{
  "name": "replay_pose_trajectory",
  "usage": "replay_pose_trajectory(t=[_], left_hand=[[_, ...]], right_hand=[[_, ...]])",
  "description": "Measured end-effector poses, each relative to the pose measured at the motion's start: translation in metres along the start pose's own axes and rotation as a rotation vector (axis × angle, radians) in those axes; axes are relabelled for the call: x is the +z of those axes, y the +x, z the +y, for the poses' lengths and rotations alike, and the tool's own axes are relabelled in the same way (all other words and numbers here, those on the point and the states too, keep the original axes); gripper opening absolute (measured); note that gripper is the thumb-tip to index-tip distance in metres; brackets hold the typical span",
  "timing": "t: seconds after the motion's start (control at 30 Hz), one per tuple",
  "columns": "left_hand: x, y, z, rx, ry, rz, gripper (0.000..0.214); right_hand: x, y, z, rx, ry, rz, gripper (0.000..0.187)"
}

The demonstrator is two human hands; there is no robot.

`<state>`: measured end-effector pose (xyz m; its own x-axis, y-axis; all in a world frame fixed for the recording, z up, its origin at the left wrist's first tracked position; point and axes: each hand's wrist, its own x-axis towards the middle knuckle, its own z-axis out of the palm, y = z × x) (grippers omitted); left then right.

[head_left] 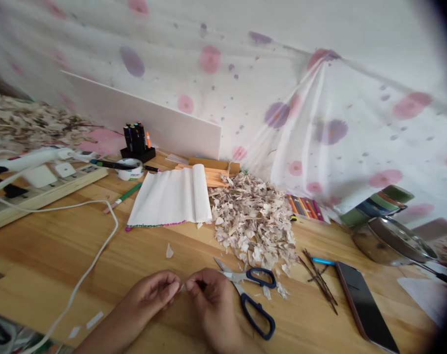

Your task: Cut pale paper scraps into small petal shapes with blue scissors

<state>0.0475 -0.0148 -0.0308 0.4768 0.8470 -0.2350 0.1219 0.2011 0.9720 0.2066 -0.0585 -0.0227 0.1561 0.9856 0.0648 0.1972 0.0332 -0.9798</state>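
Observation:
My left hand (159, 290) and my right hand (213, 302) meet low over the wooden table, each with thumb and forefinger pinched together. A tiny pale bit shows between their fingertips; it is too small to name. Just right of my right hand lie scissors (258, 307) with dark blue handles, their blades spread and partly behind the hand. A single pale flake (169, 251) rests on the table beyond my left hand. Farther off is a large heap of dry, papery flakes (253, 216), with a few loose ones near the scissors.
A partly rolled white sheet (167, 196) lies left of the heap. Dark thin twigs (321, 282), a blue pen (323, 261) and a phone (365, 305) are to the right, before a metal pan (389, 241). A white cable (98, 255) crosses the left side from a power strip (49, 189).

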Motion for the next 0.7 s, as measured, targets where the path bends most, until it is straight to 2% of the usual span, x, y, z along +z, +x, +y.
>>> replay_pose_trajectory(t=[0.3,0.47,0.7], left_hand=[[0.013,-0.003,0.007,0.031,0.045,0.083,0.021],[0.015,-0.003,0.008,0.04,0.045,0.111,0.019],[0.016,-0.004,0.009,0.03,0.013,0.145,0.021]], right_hand=[[0.001,0.0,0.007,0.027,0.013,-0.013,0.018],[0.0,0.0,0.001,-0.027,0.013,-0.069,0.021],[-0.002,0.0,0.004,-0.091,-0.055,-0.027,0.019]])
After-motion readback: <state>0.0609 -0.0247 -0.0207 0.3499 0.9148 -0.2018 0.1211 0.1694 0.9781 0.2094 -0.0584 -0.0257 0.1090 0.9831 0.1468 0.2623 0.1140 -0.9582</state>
